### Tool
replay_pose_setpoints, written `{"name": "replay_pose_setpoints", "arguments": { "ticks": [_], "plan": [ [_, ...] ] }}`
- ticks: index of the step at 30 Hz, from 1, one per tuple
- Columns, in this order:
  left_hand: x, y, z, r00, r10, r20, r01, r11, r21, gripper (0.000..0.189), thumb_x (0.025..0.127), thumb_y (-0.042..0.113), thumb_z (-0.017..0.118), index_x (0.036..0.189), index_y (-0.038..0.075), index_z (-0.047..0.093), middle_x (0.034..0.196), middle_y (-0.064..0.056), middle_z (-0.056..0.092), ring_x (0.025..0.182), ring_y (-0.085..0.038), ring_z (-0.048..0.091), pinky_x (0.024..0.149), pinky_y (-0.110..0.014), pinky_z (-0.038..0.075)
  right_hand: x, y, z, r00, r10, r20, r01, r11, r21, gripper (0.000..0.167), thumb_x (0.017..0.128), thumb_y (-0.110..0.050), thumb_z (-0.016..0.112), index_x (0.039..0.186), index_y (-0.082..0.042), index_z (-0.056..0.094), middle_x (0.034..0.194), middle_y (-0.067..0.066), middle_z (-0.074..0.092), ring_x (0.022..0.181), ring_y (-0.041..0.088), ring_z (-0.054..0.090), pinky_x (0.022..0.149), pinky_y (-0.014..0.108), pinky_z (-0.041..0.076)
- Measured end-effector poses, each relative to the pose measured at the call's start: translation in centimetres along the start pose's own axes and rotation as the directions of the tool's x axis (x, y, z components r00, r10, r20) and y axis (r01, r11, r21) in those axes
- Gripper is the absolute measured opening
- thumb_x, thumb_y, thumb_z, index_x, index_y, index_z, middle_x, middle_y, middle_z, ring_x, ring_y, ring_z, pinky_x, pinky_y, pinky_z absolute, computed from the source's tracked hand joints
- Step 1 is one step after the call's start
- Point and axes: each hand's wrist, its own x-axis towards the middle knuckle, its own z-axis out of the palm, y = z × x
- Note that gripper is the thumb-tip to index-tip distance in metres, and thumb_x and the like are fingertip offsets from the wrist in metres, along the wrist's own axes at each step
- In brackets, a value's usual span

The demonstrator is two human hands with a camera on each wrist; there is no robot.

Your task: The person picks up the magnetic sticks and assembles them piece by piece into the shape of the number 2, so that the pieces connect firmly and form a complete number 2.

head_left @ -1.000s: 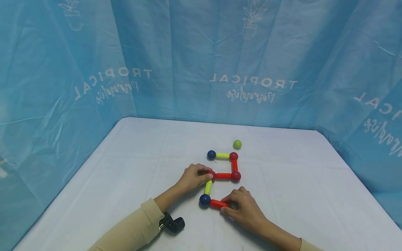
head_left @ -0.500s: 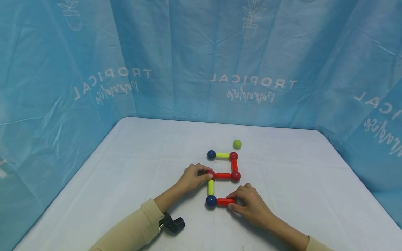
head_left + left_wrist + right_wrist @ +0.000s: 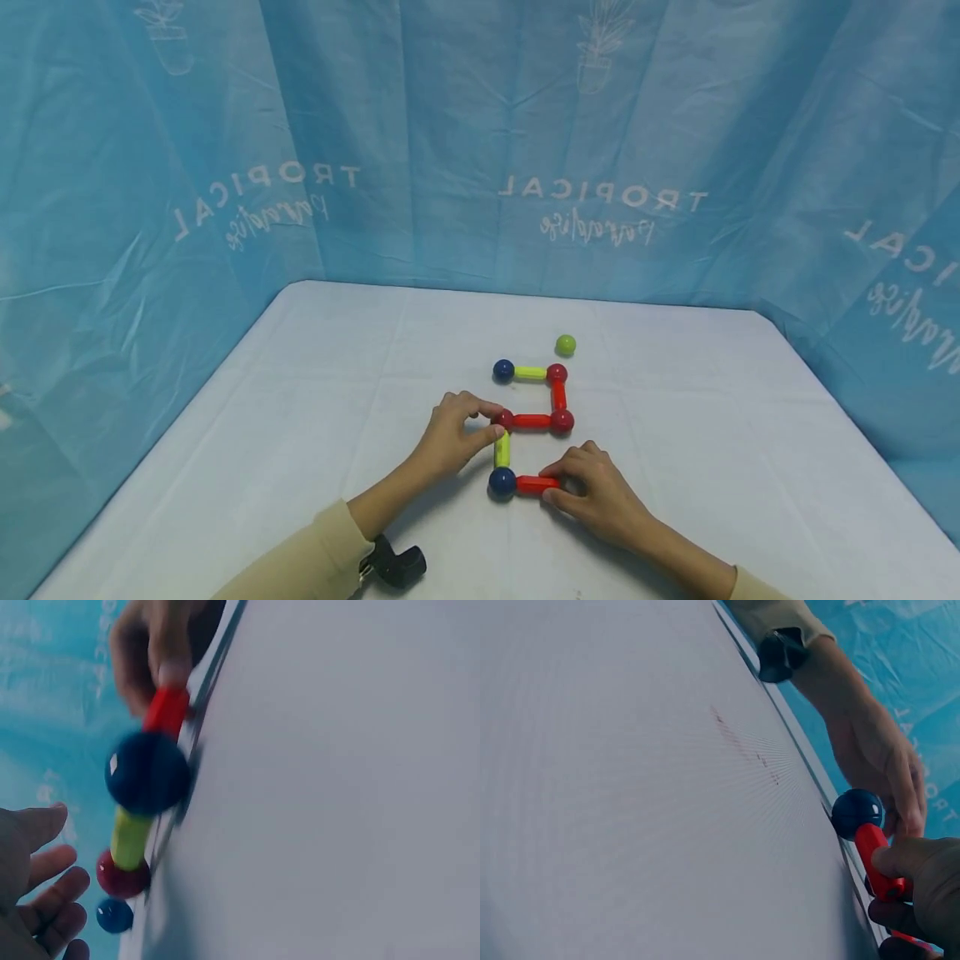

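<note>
Balls and short rods of a building toy form a bent chain on the table. My right hand (image 3: 596, 492) pinches the free end of a red rod (image 3: 531, 484) between thumb and fingers. That rod meets the near dark blue ball (image 3: 502, 482). From there a yellow-green rod (image 3: 502, 450) runs back to a red ball (image 3: 504, 419). My left hand (image 3: 450, 437) is beside this red ball, its thumb and fingers parted; the left wrist view shows them away from the ball (image 3: 122, 874). Another red rod (image 3: 531, 422) leads right to a red corner ball (image 3: 562, 421).
Beyond the corner, an upright red rod (image 3: 558, 396), a red ball (image 3: 557, 373), a yellow-green rod (image 3: 530, 372) and a dark blue ball (image 3: 503, 371) complete the chain. A loose green ball (image 3: 566, 344) lies behind. Blue curtains (image 3: 450, 150) surround the white table (image 3: 675, 400).
My right hand has shifted the near red rod and blue ball rightward, straightening the yellow-green rod. My left hand has let go of the red ball and drawn back slightly left.
</note>
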Motion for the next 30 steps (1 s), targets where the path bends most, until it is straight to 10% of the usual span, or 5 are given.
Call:
{"name": "replay_pose_setpoints", "arguments": {
  "ticks": [9, 22, 30],
  "plan": [
    [-4.1, 0.4, -0.3, 0.986, 0.144, 0.085, -0.153, 0.982, 0.113, 0.034, 0.077, 0.031, 0.076, 0.109, 0.023, 0.07, 0.096, 0.006, 0.062, 0.09, -0.009, 0.043, 0.079, -0.032, 0.033, 0.2, 0.1, -0.2, 1.0, -0.016, -0.009, 0.016, 1.0, -0.01, 0.023, 0.076, -0.027, 0.077, 0.099, -0.029, 0.071, 0.082, -0.024, 0.057, 0.084, 0.003, 0.042, 0.073, 0.021, 0.038],
    [-5.1, 0.2, 0.7, 0.989, 0.098, 0.11, -0.105, 0.992, 0.064, 0.035, 0.077, 0.029, 0.075, 0.111, 0.024, 0.069, 0.096, 0.009, 0.062, 0.091, -0.01, 0.044, 0.081, -0.034, 0.032, 0.3, 0.1, -0.3, 1.0, -0.018, -0.001, 0.018, 1.0, 0.021, 0.025, 0.076, -0.03, 0.077, 0.1, -0.028, 0.071, 0.084, -0.023, 0.059, 0.086, 0.004, 0.045, 0.075, 0.021, 0.042],
    [-5.2, 0.1, 0.8, 0.991, 0.084, 0.109, -0.086, 0.996, 0.018, 0.034, 0.078, 0.028, 0.075, 0.111, 0.024, 0.069, 0.098, 0.009, 0.063, 0.093, -0.013, 0.045, 0.081, -0.033, 0.031, 3.9, 1.7, -3.1, 0.989, 0.001, -0.147, 0.005, 0.999, 0.046, 0.027, 0.079, -0.025, 0.075, 0.105, -0.02, 0.071, 0.093, -0.009, 0.067, 0.094, 0.014, 0.052, 0.081, 0.039, 0.045]
  ]
}}
